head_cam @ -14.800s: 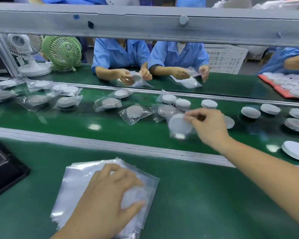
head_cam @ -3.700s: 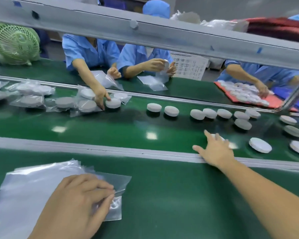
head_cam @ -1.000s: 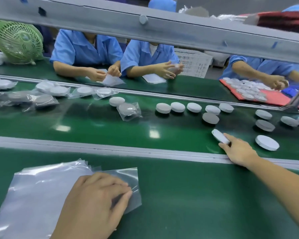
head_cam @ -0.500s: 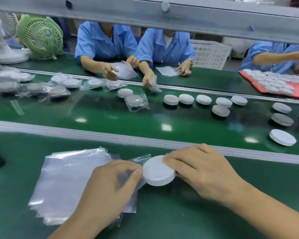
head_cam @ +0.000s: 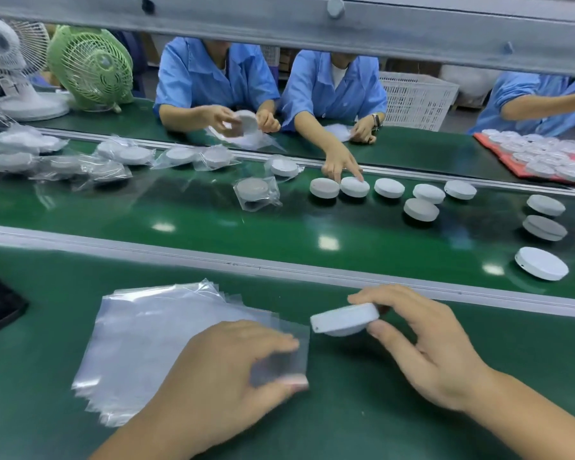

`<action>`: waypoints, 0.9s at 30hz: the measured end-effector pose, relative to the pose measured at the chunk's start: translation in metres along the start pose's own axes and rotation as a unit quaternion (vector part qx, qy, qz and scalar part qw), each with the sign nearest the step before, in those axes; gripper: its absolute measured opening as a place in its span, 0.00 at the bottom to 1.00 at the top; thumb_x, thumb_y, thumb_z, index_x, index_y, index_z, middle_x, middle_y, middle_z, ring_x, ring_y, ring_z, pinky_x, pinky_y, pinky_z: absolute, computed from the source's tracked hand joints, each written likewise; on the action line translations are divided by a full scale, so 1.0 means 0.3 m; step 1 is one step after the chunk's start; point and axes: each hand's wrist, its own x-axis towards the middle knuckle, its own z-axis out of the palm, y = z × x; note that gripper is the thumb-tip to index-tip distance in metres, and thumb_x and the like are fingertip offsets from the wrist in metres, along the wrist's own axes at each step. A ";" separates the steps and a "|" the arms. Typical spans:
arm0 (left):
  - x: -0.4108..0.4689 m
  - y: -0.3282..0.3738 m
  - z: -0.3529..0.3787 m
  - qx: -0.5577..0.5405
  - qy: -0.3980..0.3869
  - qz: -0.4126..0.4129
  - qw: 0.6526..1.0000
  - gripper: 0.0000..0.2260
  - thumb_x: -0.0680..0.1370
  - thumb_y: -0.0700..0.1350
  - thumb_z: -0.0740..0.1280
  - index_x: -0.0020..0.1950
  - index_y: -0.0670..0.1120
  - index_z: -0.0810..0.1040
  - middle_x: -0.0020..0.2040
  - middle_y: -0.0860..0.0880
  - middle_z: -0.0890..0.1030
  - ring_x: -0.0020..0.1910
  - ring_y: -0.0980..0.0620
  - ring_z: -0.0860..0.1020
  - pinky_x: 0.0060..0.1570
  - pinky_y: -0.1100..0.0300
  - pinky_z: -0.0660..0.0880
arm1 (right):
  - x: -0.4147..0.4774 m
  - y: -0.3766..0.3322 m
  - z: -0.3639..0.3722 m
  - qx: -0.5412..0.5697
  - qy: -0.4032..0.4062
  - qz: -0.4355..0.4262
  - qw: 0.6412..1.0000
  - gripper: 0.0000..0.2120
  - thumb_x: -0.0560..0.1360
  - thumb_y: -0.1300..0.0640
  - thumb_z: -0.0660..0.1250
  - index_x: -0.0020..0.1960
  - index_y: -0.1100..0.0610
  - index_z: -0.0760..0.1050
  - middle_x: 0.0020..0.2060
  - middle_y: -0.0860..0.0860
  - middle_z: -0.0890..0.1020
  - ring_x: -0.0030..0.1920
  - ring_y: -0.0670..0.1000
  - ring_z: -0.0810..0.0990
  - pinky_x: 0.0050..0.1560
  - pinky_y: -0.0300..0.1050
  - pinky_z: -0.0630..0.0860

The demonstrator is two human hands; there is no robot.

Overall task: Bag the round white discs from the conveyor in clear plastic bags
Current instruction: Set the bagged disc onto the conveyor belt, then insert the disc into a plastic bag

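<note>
Tilted white disc [head_cam: 344, 318] just beside the clear bag [head_cam: 279, 353] atop the stack [head_cam: 146, 343].

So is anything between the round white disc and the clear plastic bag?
Nothing visible. The round white disc in the right hand is right beside the clear plastic bag the left hand pinches.

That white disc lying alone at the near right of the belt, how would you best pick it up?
Probably by its rim: the lone disc lies flat on the belt, its top broad and smooth, so reach from above on the near side and pinch opposite edges between thumb and fingers. Nothing crowds it.
</note>
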 end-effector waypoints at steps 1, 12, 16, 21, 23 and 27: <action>-0.001 0.006 0.001 0.009 -0.023 0.009 1.000 0.21 0.73 0.75 0.62 0.55 0.65 0.83 0.52 0.73 0.80 0.55 0.71 0.76 0.55 0.72 0.72 | -0.019 0.007 0.000 0.025 0.023 0.019 0.999 0.11 0.81 0.52 0.64 0.62 0.44 0.76 0.55 0.40 0.82 0.55 0.47 0.81 0.56 0.38 0.75; 0.020 0.018 0.056 0.064 0.003 -0.025 0.998 0.09 0.76 0.59 0.64 0.45 0.61 0.84 0.45 0.69 0.81 0.47 0.66 0.78 0.45 0.65 0.77 | -0.108 0.012 0.076 -0.038 0.056 -0.140 0.988 0.15 0.80 0.62 0.67 0.66 0.56 0.78 0.63 0.48 0.81 0.63 0.54 0.81 0.60 0.50 0.78; 0.016 0.035 0.044 -0.135 0.066 -0.085 0.985 0.05 0.77 0.58 0.68 0.48 0.64 0.84 0.48 0.71 0.82 0.53 0.66 0.79 0.50 0.70 0.75 | -0.104 -0.005 0.088 -0.055 0.061 -0.187 0.979 0.11 0.78 0.62 0.73 0.60 0.58 0.85 0.61 0.50 0.84 0.61 0.53 0.83 0.56 0.50 0.80; 0.007 0.075 0.038 -0.393 -0.017 -0.074 0.917 0.24 0.64 0.59 0.82 0.58 0.62 0.83 0.54 0.58 0.85 0.55 0.58 0.83 0.51 0.66 0.79 | -0.056 -0.121 0.127 0.145 0.168 -0.030 0.975 0.04 0.72 0.52 0.79 0.44 0.51 0.86 0.49 0.43 0.88 0.54 0.51 0.86 0.52 0.51 0.82; 0.020 0.083 0.060 -0.351 0.093 -0.065 0.929 0.18 0.65 0.55 0.81 0.53 0.62 0.84 0.51 0.59 0.86 0.52 0.59 0.84 0.51 0.69 0.77 | -0.025 -0.156 0.141 0.190 0.130 0.058 0.971 0.08 0.70 0.43 0.78 0.46 0.45 0.87 0.56 0.40 0.86 0.67 0.50 0.79 0.64 0.49 0.77; 0.045 0.058 0.078 -0.381 0.281 -0.113 0.874 0.08 0.70 0.47 0.80 0.45 0.55 0.85 0.47 0.54 0.87 0.48 0.56 0.85 0.48 0.67 0.79 | 0.059 -0.178 0.168 0.279 -0.079 0.182 0.939 0.19 0.62 0.39 0.79 0.52 0.34 0.85 0.63 0.35 0.81 0.67 0.38 0.77 0.64 0.38 0.75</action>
